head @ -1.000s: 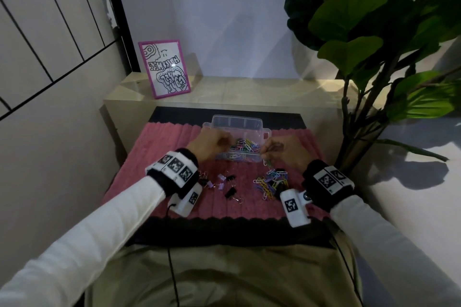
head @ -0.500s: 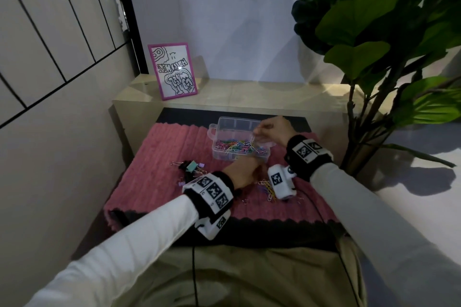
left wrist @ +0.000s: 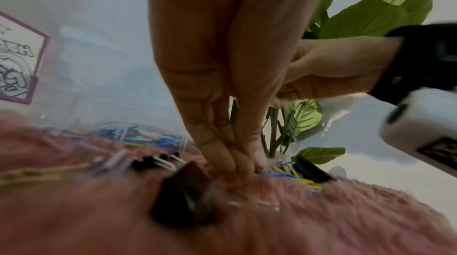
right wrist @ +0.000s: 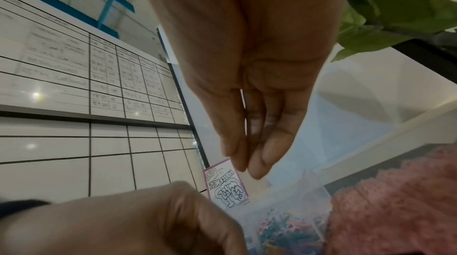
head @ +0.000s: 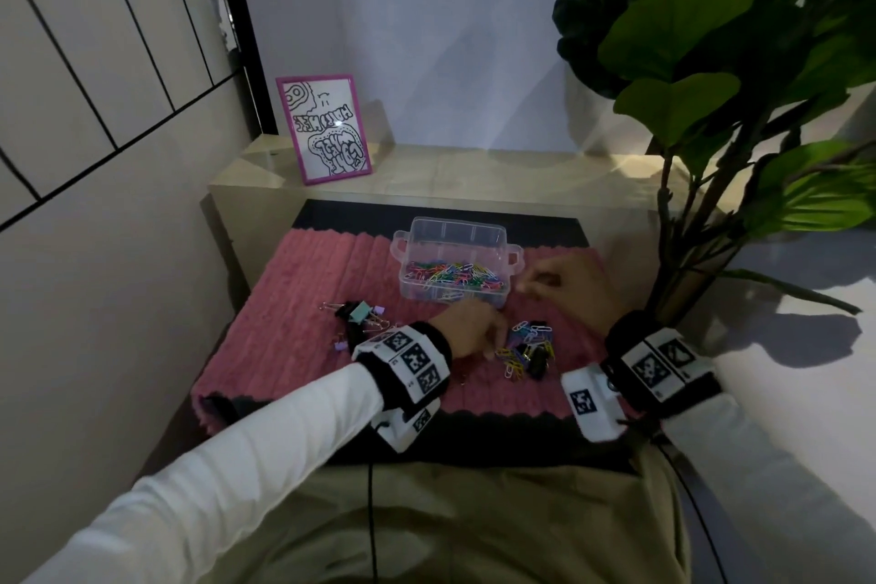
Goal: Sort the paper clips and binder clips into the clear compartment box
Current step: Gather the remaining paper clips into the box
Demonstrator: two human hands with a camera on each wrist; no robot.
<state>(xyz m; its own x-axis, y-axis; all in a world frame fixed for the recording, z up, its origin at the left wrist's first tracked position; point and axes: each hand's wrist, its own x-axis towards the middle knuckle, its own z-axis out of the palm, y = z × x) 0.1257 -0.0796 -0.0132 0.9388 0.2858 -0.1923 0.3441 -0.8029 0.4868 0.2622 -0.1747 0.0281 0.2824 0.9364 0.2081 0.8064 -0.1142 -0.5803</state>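
The clear compartment box [head: 457, 227] stands at the back of the pink mat, and colourful paper clips [head: 450, 275] fill its front compartment. A loose pile of paper clips [head: 526, 346] with a black binder clip [head: 538, 363] lies in front of it. My left hand [head: 490, 344] reaches into the pile's left edge. In the left wrist view its fingertips [left wrist: 235, 169] are bunched on the mat and pinch at the clips [left wrist: 284, 174]. My right hand [head: 524, 289] hovers just right of the box. Its fingers [right wrist: 257, 161] hang straight and hold nothing.
More binder clips [head: 360, 315], black, mint and lilac, lie at the mat's left. A black binder clip [left wrist: 183, 196] sits just before my left fingertips. A framed drawing [head: 327, 128] stands on the ledge behind. A leafy plant [head: 711, 85] crowds the right side.
My right hand has drawn back from above the box to its right side, now empty. My left hand has left the box front and come down on the loose pile.
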